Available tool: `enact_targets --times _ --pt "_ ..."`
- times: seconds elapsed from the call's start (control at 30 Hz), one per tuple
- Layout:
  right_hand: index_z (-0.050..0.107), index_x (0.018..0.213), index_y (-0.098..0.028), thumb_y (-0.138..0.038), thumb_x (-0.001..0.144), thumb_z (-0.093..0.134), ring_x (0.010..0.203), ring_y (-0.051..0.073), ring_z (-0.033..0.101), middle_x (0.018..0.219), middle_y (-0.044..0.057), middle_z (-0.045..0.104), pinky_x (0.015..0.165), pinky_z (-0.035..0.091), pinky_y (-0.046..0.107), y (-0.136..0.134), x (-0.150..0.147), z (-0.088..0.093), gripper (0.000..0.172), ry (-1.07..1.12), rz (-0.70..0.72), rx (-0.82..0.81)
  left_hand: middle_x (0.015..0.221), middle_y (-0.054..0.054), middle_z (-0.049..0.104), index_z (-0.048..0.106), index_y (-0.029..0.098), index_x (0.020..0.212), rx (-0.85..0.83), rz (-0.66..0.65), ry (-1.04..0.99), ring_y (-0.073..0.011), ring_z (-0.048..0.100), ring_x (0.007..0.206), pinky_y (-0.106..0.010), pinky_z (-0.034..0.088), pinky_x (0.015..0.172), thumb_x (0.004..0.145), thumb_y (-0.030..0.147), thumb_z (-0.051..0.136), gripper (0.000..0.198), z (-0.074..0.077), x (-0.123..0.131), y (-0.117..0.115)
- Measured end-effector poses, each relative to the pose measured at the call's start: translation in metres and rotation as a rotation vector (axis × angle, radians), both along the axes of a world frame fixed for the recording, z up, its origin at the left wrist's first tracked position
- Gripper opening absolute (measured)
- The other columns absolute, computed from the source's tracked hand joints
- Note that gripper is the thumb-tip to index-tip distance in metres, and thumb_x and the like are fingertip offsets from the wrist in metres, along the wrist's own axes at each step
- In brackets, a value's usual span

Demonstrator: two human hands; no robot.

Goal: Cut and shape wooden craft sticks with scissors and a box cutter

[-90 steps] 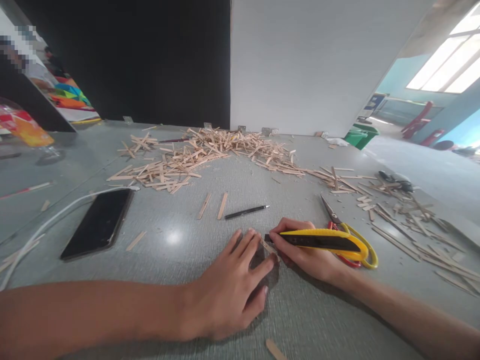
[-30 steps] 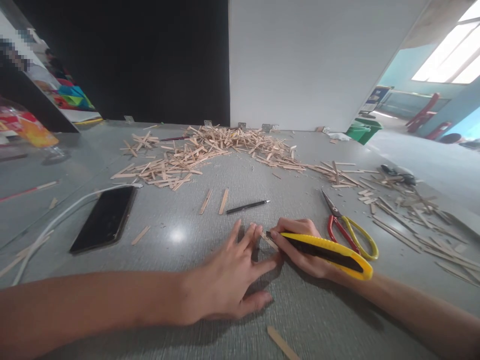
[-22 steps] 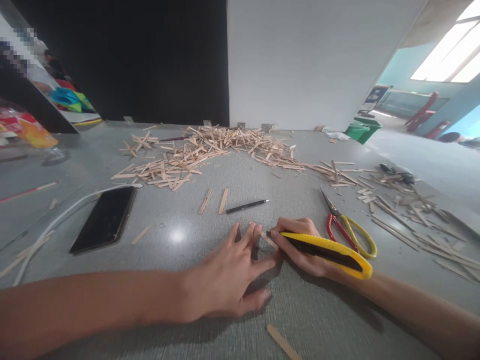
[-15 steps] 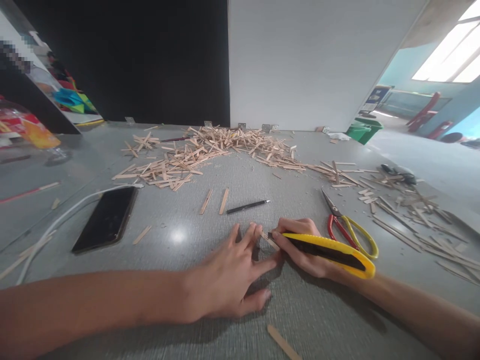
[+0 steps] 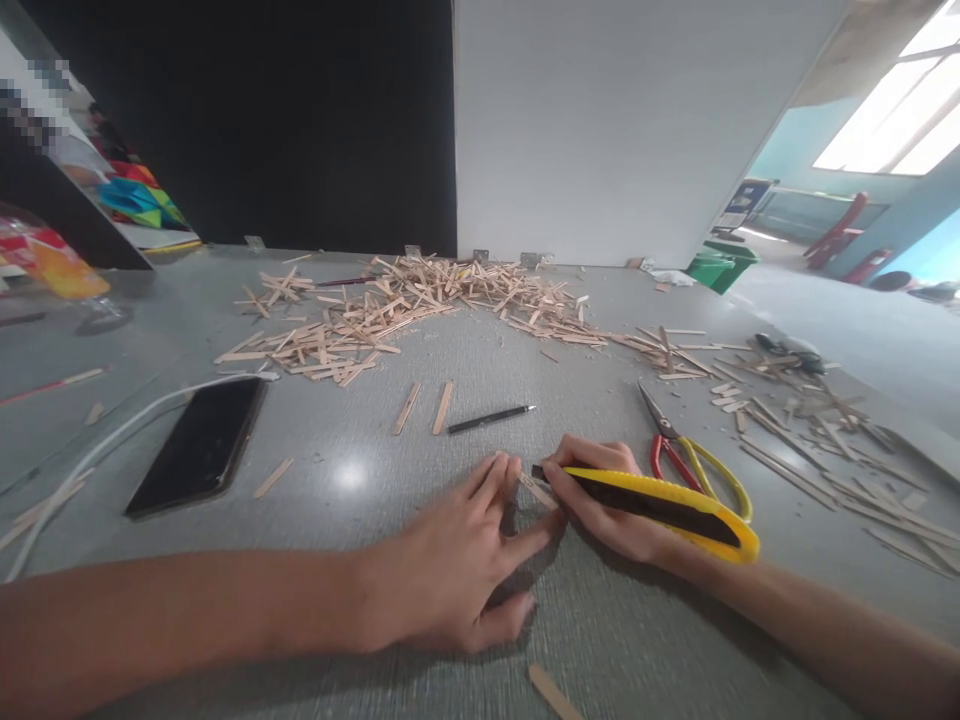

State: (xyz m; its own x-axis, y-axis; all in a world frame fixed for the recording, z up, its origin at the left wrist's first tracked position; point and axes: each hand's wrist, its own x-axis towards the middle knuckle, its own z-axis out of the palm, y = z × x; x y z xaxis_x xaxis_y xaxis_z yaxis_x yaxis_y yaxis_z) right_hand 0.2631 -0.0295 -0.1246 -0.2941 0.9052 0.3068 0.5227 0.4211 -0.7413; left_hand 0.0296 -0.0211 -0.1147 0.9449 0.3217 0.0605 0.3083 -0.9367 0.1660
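My left hand (image 5: 457, 565) lies flat on the grey table (image 5: 375, 500), fingers stretched out and pressing down a small wooden stick (image 5: 536, 490). My right hand (image 5: 607, 500) is closed around a yellow and black utility knife (image 5: 660, 495), whose tip meets the stick just right of my left fingertips. Most of the stick is hidden under my fingers.
Red and yellow scissors (image 5: 690, 455) lie right of the knife. A black pen (image 5: 491, 419) and two sticks (image 5: 424, 408) lie ahead. A phone (image 5: 199, 445) with a white cable (image 5: 97, 445) is at left. Stick piles (image 5: 390, 305) spread across the back and right (image 5: 810, 420). One stick (image 5: 551, 692) lies near the front edge.
My left fingers have drawn closer together on the stick, and the knife has shifted only slightly. The view has moved a little.
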Motion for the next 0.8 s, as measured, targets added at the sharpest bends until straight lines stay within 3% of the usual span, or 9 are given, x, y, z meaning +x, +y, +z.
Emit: enact_targets --times 0.17,0.53,0.8 --pt "0.058 0.077 -0.022 -0.037 0.103 0.057 0.054 0.011 0.048 0.062 -0.005 0.056 0.060 0.039 0.028 0.0032 -0.0026 -0.0010 0.030 -0.004 0.011 -0.011 0.158 -0.031 0.044 0.037 0.010 0.160 0.017 -0.006 0.015 -0.0509 0.037 0.149 -0.064 0.031 0.121 0.100 0.049 0.052 0.072 -0.0004 0.0006 0.0008" --pt "0.058 0.076 -0.022 -0.036 0.103 0.058 0.055 0.011 0.046 0.062 -0.007 0.054 0.059 0.038 0.027 0.0068 -0.0026 -0.0067 0.031 -0.017 -0.003 -0.005 0.152 -0.039 0.045 0.036 0.008 0.160 0.083 -0.012 0.080 -0.0561 0.039 0.145 -0.063 0.039 0.117 0.102 0.051 0.046 0.073 0.0035 0.0005 0.0000" --pt "0.059 0.078 -0.022 -0.037 0.104 0.057 0.057 0.012 0.049 0.065 -0.005 0.057 0.060 0.039 0.027 0.0063 -0.0010 -0.0085 0.030 -0.033 0.016 0.013 0.152 -0.038 0.047 0.036 0.008 0.159 0.082 -0.010 0.074 -0.0547 0.039 0.145 -0.064 0.037 0.118 0.101 0.053 0.045 0.074 0.0016 -0.0002 -0.0002"
